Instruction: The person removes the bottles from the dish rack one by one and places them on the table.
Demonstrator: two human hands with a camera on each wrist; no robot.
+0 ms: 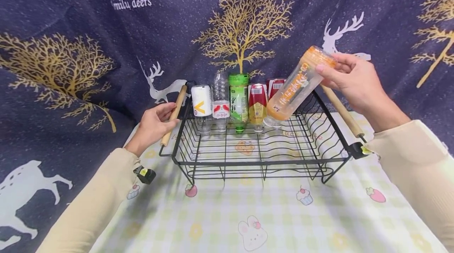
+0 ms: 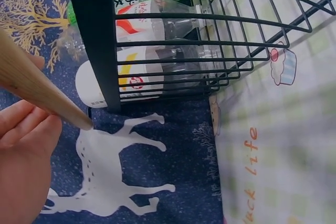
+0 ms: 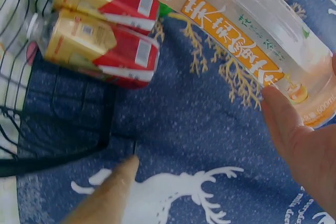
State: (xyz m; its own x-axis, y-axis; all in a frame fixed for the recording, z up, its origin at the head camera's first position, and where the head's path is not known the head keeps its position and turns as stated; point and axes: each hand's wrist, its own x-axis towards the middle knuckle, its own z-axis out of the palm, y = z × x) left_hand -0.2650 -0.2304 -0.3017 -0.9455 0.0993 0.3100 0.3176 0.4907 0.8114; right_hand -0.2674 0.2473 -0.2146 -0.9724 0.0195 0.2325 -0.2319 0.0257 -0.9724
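My right hand (image 1: 349, 75) grips an orange-labelled clear plastic bottle (image 1: 294, 87) near its base. The bottle is tilted, neck down to the left, over the right part of a black wire dish rack (image 1: 262, 163). At the rack's left side my left hand (image 1: 154, 123) holds the wooden handle (image 1: 180, 99), thumb across it. Several bottles stand upside down along the rack's back: a white-labelled bottle (image 1: 201, 99), a clear bottle with a red and white label (image 1: 220, 107), a green bottle (image 1: 239, 103), and two red and gold bottles (image 3: 105, 48), one partly hidden in the head view.
A second wooden handle (image 1: 342, 113) is on the rack's right side, below my right hand. The rack stands on a checked tablecloth (image 1: 227, 205) with printed cakes and strawberries. A dark blue cloth (image 1: 170, 28) with trees and deer hangs close behind it.
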